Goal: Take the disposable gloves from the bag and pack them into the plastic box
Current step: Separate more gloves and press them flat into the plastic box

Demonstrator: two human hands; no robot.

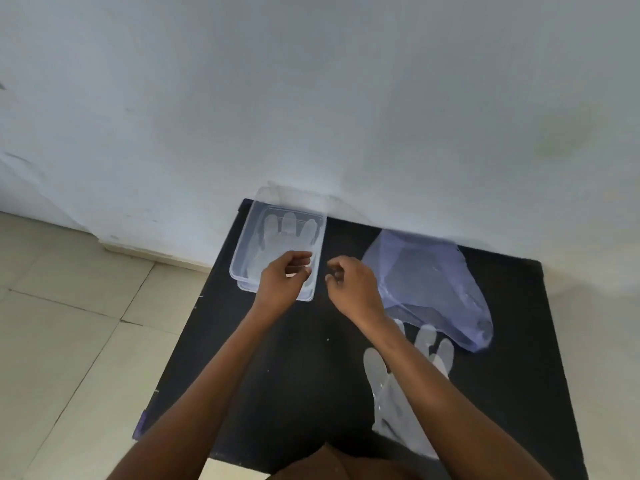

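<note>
A clear plastic box (242,251) stands at the far left of the black table, against the wall. A see-through disposable glove (287,230) lies flat inside it, fingers toward the wall. My left hand (284,282) hovers over the box's near end with fingers curled, touching the glove's cuff; whether it grips it is unclear. My right hand (353,285) is just right of the box, fingers loosely curled with nothing visible in them. A bluish plastic bag (429,285) lies at the right. Another clear glove (391,393) lies flat on the table, partly under my right forearm.
The black table (294,368) is pushed against a white wall (311,98). Pale floor tiles (69,323) lie to the left, below the table's left edge. My knee shows at the bottom edge.
</note>
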